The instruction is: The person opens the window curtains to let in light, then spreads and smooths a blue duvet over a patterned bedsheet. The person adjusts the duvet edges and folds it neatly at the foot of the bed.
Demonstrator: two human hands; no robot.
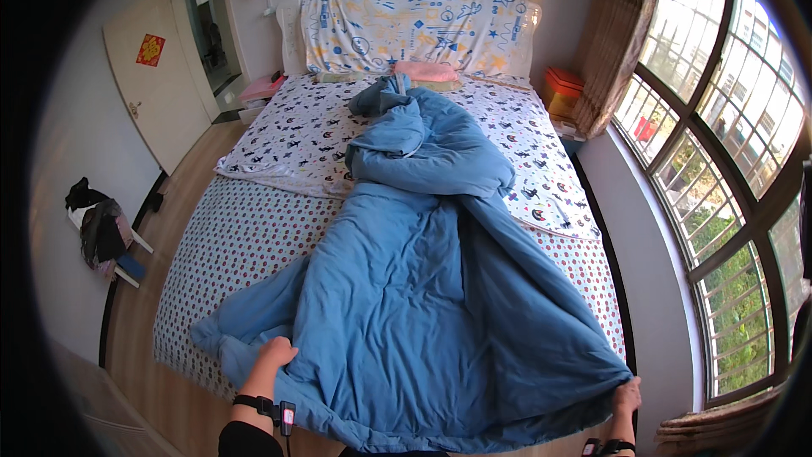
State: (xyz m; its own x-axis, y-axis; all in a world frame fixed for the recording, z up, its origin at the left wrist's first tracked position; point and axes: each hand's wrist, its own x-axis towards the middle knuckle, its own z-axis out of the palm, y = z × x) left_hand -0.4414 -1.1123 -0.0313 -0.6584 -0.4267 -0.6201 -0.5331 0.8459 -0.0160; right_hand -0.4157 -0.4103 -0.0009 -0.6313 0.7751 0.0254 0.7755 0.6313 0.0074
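A blue quilt (393, 266) lies down the middle of the bed, bunched up towards the headboard and spread wide at the foot end. My left hand (277, 353) grips its near part at lower left, where a fold sticks out to the left. At lower right my right hand (627, 393) is closed on a corner of the quilt, pulling the cloth taut to the right. Beneath the quilt are a white patterned sheet (285, 133) and a dotted cover (241, 235). A folded pink towel or pillow (426, 71) rests by the headboard.
A patterned cloth covers the headboard (412, 25). Barred windows (710, 203) and a brown curtain (618, 32) are on the right, with an orange-red box (562, 92) by the bed. On the left are a door (155, 82) and a stool heaped with clothes (104, 235).
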